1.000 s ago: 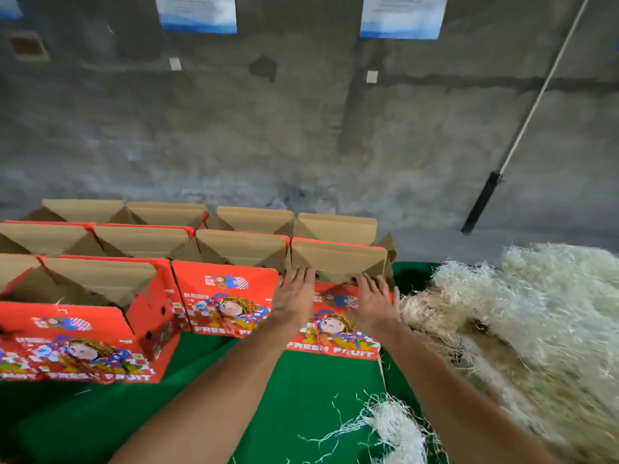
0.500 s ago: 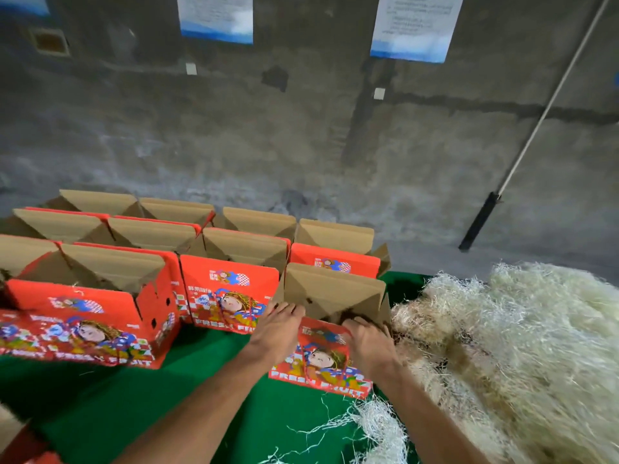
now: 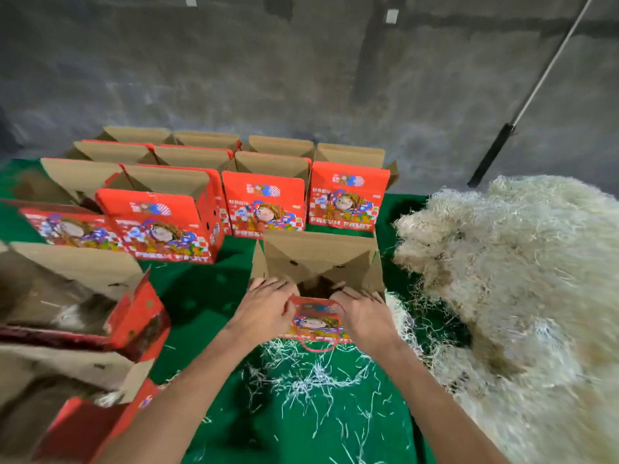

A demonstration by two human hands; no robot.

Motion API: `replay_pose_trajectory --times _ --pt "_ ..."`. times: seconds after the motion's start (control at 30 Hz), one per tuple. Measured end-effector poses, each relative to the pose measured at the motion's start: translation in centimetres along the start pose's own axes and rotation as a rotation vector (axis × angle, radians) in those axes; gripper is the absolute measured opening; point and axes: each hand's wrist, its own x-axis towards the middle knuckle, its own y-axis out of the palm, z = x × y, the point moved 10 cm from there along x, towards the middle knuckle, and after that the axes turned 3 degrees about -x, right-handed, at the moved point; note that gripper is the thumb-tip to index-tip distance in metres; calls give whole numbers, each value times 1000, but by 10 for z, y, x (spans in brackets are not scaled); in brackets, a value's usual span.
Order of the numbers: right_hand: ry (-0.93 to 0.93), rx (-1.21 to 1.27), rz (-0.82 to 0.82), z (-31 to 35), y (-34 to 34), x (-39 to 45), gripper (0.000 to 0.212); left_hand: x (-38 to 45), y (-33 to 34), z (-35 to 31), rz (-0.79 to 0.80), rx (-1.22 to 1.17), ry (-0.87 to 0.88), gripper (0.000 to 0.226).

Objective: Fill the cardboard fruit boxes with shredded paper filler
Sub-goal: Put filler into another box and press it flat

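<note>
Head view. The left hand [image 3: 264, 308] and the right hand [image 3: 363, 313] grip the near wall of one open fruit box [image 3: 320, 262], fingers curled over its top edge on either side of the printed front panel; between the two grips the box mouth shows dark, and no filler is visible inside. The box stands on the green table cover [image 3: 207, 296], its brown flaps raised beyond the fingers.

The heap of shredded paper filler [image 3: 509, 279] lies just to the right of the right-hand grip, its edge close to the box's right flap. Loose strands [image 3: 311, 373] lie scattered on the cover directly below both wrists. Beyond the grip stand rows of further boxes [image 3: 264, 202]; to the left of the left-hand grip two nearer boxes [image 3: 83, 296] are open, and one appears to hold a little filler.

Likely faults from this position:
- The box is light and held only by one wall, so a pull could tip it toward the person or crease the panel.
- The raised flaps could fold inward and block the mouth when filler is pushed in.
- A large handful could shed strands onto the cover, adding to the litter below the wrists.
</note>
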Motion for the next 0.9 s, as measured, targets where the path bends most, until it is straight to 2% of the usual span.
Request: replay_pose_trajectory --times 0.07,0.17,0.23,0.3,0.37,0.47,0.53,0.6,0.67,0.77,0.83,0.9 --pt "-25 -3 -7 24 -1 -19 20 -15 -3 -13 88 -38 17 16" --pt "-14 49 69 43 -1 -43 24 -25 -10 -32 228 -261 11 17" --pt "-30 56 119 53 -3 -58 22 -24 -17 -38 244 -393 -24 18" --pt "-56 79 135 61 -10 -70 20 -14 -27 -45 169 -334 20 22" --pt "-83 113 155 65 -18 -80 20 0 -27 -49 135 -205 51 38" --pt "-124 211 244 67 -21 -96 7 18 -6 -44 236 -64 -43 64" --pt "-131 271 298 65 -21 -105 8 24 13 -43 338 -3 -90 61" --pt "-116 392 323 60 -22 -111 9 26 26 -46 401 54 -87 44" --pt "-76 592 274 49 -31 -113 16 26 30 -48 410 49 -86 26" --pt "49 862 46 10 -52 -111 15 22 29 -46 464 92 -100 18" --pt "159 941 -125 -27 -62 -113 14 21 31 -45 513 121 -109 7" --pt "258 940 -207 -60 -59 -114 18 19 30 -45 543 155 -113 4"
